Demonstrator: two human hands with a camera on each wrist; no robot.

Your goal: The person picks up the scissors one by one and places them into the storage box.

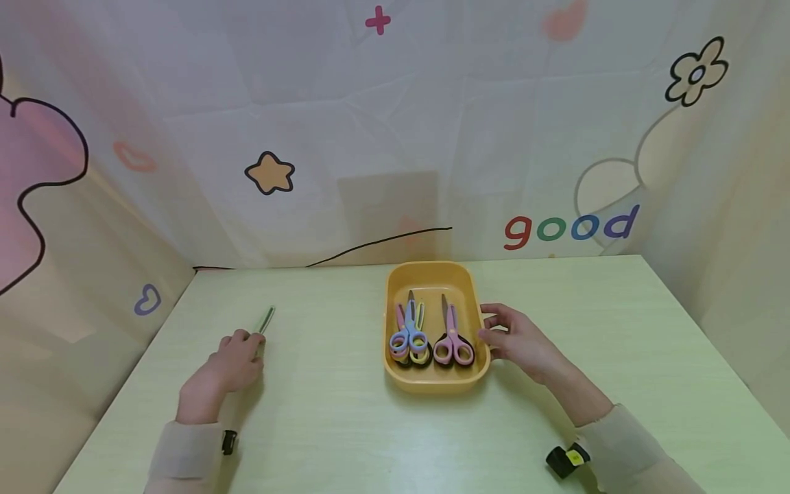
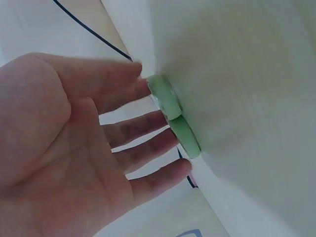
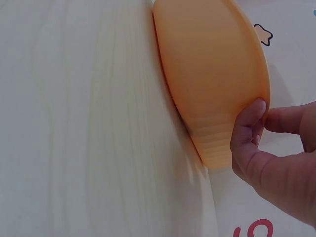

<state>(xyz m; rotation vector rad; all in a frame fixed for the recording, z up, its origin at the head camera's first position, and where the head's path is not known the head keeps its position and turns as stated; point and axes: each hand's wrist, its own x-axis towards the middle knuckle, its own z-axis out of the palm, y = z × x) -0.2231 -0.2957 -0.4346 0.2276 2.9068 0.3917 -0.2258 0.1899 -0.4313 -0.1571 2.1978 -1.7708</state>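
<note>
On the left of the table, my left hand reaches down at a pair of green-handled scissors, whose far end points away from me. The left wrist view shows the fingers nearly straight, their tips right at the green finger loops, which lie low against the table. To the right stands a yellow-orange tray. My right hand pinches its right rim between thumb and fingers; a fingertip presses the outer wall. In the tray lie blue scissors overlapping others on the left, and pink-purple scissors on the right.
The pale wooden table ends at the back against a printed cloth. Cloth also hangs at both sides. Small black devices show at the left cuff and the right cuff.
</note>
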